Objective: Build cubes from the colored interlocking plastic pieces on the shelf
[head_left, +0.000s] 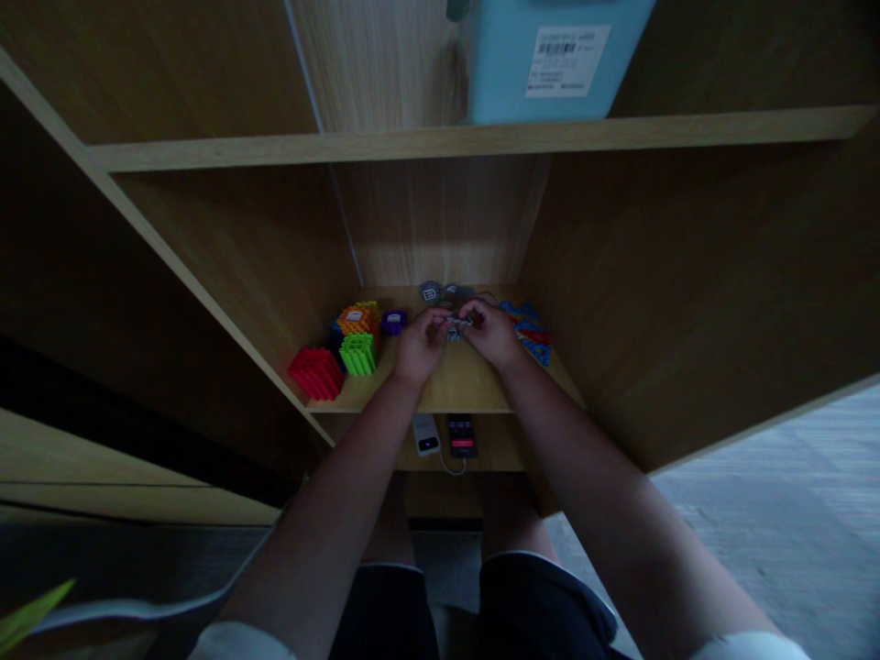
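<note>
White sleeves (240, 642) are seen closest in the head view, with bare forearms (357, 477) stretched past them to a wooden shelf (467, 390). Over that shelf, a small grey piece (458, 320) is pinched from both sides: fingertips of the left hand (421, 346) are closed on one end, those of the right hand (493, 335) on the other. Its exact shape can't be made out, too tiny and dim tbh.

Going by looks, it's probably super light and fairly stiff, maybe plastic, so not much squeeze should be needed. Slipperiness can't really be judged; any thin bits could be snapped if bent hard. It's best gripped by its opposite ends, pretty much as is being done, with the middle left free.

Behind the hands, clear bags (446, 291) are piled up. Coloured blocks (358, 354) are stacked to the left, and a blue-and-red heap (533, 335) is parked just beside the right hand.
</note>
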A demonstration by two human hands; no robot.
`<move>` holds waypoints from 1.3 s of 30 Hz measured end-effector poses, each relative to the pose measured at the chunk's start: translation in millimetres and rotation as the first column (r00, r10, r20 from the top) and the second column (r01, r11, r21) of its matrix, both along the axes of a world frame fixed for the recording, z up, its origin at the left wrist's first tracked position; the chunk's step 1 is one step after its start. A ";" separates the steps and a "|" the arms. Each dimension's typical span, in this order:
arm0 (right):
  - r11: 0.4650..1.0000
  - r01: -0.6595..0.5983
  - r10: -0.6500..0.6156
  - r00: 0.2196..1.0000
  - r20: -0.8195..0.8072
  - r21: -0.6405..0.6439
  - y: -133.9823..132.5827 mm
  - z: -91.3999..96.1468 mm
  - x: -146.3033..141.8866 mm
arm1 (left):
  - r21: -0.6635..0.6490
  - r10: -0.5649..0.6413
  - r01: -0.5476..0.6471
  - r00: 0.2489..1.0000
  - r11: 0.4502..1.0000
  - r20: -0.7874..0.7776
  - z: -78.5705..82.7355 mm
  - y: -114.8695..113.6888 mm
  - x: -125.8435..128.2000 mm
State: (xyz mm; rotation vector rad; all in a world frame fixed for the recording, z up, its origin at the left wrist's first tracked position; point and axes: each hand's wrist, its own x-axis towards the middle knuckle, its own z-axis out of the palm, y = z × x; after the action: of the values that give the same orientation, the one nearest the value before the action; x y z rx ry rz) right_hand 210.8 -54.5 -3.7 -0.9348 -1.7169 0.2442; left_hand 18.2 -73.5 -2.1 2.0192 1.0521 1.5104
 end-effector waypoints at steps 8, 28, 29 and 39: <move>0.999 0.012 -0.009 0.998 0.055 -0.052 -2.5 -0.7 -3.0 | 0.034 -0.002 0.001 1.000 0.999 0.013 -7.0 6.9 0.4; 0.952 -0.212 0.161 0.960 -0.228 -0.221 4.5 -9.3 -9.9 | 0.001 0.025 -0.025 1.000 1.000 0.019 -7.5 9.0 -1.1; 0.952 -0.210 0.157 0.960 -0.230 -0.224 4.5 -9.4 -10.1 | 0.001 0.030 -0.030 0.999 1.000 0.016 -7.1 8.8 -1.4; 0.998 -0.019 0.019 1.000 -0.006 -0.059 -1.0 -0.2 -1.3 | 0.139 0.040 -0.035 0.999 0.990 -0.031 0.2 2.6 -1.9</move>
State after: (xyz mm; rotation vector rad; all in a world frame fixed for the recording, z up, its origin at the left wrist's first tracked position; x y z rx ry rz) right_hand 209.6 -55.5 -3.9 -0.9602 -1.7226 0.3114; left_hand 16.3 -70.9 -1.9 2.1366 1.0290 1.6146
